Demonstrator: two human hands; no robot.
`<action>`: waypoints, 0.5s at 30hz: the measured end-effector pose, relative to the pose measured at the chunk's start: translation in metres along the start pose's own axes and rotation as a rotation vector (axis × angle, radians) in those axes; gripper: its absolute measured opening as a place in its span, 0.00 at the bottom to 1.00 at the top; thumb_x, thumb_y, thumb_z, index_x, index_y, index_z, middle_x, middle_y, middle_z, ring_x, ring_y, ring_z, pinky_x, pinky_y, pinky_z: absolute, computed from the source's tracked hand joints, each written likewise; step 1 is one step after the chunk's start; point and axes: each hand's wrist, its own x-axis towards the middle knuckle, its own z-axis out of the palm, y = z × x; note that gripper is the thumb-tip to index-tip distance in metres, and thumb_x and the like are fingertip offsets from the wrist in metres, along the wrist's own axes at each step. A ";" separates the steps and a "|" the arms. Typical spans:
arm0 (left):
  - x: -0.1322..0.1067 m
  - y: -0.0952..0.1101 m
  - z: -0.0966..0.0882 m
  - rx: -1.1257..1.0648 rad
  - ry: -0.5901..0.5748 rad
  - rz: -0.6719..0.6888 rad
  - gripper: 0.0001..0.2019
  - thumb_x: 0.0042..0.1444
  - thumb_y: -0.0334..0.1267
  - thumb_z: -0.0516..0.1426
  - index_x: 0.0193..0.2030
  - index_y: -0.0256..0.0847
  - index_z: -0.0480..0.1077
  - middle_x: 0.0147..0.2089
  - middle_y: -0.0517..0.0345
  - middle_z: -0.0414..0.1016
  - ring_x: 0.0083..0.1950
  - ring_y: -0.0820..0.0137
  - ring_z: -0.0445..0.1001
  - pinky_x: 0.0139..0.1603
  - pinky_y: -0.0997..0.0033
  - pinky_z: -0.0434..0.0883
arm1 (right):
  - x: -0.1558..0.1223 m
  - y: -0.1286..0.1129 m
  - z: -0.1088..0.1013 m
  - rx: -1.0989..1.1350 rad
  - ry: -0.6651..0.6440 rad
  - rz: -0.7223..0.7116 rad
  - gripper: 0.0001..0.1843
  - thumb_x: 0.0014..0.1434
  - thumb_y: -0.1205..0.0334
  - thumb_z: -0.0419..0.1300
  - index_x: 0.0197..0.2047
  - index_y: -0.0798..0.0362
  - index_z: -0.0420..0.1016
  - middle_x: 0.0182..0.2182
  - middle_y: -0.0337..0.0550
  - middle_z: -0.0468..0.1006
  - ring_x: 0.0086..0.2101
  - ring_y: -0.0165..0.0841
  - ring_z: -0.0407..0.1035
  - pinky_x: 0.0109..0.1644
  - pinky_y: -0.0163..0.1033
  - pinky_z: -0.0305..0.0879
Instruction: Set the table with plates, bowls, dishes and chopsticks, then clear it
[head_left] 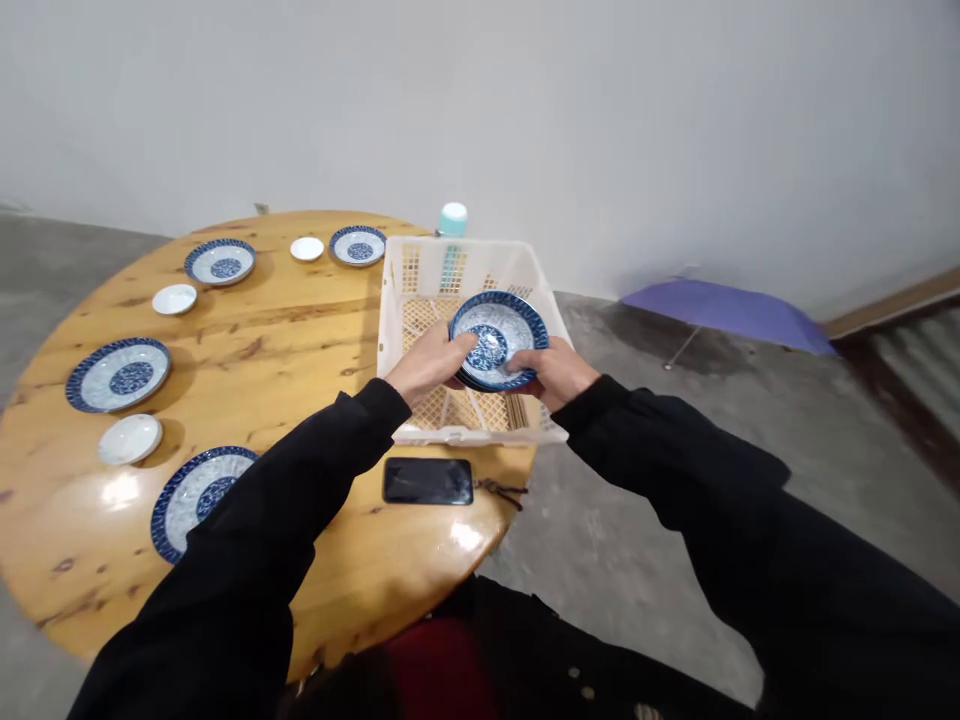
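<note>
Both hands hold a blue-and-white patterned bowl [499, 325] above a white plastic basket [385, 340]. My left hand [431, 365] grips its left rim, thumb on the inside. On the right side, my right hand [555, 372] is closed around the rim with its thumb over the edge. Dark edges show under the bowl; whether more bowls are stacked there I cannot tell. Through the basket's lattice floor the wooden table shows, and thin brown sticks [517, 412] lie in its near right corner.
Blue-rimmed plates [120, 375] and small white dishes [130, 439] stand around the left of the round wooden table [300, 350]. A black phone [427, 481] with a cord lies before the basket. Behind it is a turquoise bottle [453, 220]. A purple umbrella [727, 310] rests open on the floor.
</note>
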 end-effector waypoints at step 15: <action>0.221 -0.073 -0.031 -0.280 0.552 -0.342 0.19 0.51 0.33 0.56 0.51 0.35 0.66 0.35 0.50 0.75 0.35 0.64 0.76 0.39 0.57 0.76 | 0.268 0.032 0.043 -0.121 -0.105 0.325 0.13 0.42 0.81 0.58 0.31 0.56 0.67 0.16 0.33 0.68 0.18 0.30 0.67 0.24 0.39 0.74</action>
